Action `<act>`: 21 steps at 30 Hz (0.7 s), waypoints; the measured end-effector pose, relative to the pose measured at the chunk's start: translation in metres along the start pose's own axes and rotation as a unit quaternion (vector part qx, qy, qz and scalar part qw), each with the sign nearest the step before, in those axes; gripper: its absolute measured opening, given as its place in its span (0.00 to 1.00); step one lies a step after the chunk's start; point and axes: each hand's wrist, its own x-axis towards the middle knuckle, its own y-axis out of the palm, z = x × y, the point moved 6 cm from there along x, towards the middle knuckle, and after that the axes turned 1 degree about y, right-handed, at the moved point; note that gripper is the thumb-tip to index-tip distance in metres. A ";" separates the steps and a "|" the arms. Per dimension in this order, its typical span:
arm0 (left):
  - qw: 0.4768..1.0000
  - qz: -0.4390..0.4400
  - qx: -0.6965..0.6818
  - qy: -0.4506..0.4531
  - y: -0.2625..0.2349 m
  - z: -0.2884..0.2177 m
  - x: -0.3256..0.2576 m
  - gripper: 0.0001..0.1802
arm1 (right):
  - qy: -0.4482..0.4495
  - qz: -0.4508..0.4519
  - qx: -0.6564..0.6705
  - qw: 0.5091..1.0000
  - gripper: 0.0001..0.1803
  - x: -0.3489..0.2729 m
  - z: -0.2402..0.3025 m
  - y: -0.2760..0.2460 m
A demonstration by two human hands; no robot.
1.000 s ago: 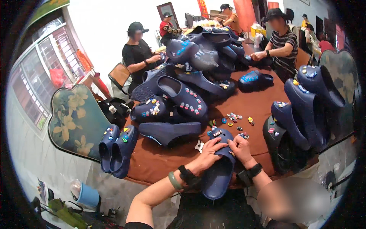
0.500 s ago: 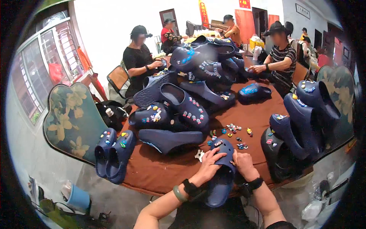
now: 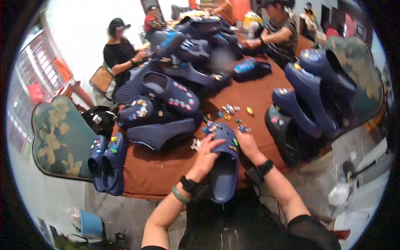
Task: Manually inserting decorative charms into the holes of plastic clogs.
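A navy blue clog (image 3: 223, 179) with holes in its upper lies toe away from me at the table's near edge. My left hand (image 3: 206, 153) grips its upper from the left side, fingers lying across the top. Small colourful charms sit on the toe, and a green charm (image 3: 236, 142) shows at its right side. My right hand (image 3: 250, 151) is just right of the clog, its fingertips near loose charms (image 3: 243, 128); blur and the angle hide what its fingers do. A white charm (image 3: 195, 144) lies left of my left hand.
A large pile of navy clogs (image 3: 158, 110) covers the table's left and middle. A decorated pair (image 3: 107, 164) stands at the left edge, more clogs (image 3: 310, 100) at the right. More loose charms (image 3: 230, 109) lie beyond my hands. Co-workers (image 3: 121, 58) sit across the brown-covered table (image 3: 166, 175).
The whole view has shifted. My right hand has come off the clog's right side and moved slightly forward, while my left hand stays on the clog. A green charm now shows on its side.
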 end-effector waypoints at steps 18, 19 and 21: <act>0.790 -0.027 -0.482 -0.378 0.060 -0.040 -0.032 0.15 | 0.034 -0.050 0.231 0.971 0.08 0.025 0.018 0.004; 0.788 -0.036 -0.489 -0.373 0.065 -0.036 -0.026 0.14 | 0.036 -0.050 0.233 0.970 0.08 0.025 0.018 0.004; 0.785 -0.042 -0.494 -0.371 0.068 -0.033 -0.023 0.14 | 0.061 -0.042 0.258 0.963 0.09 0.025 0.018 0.007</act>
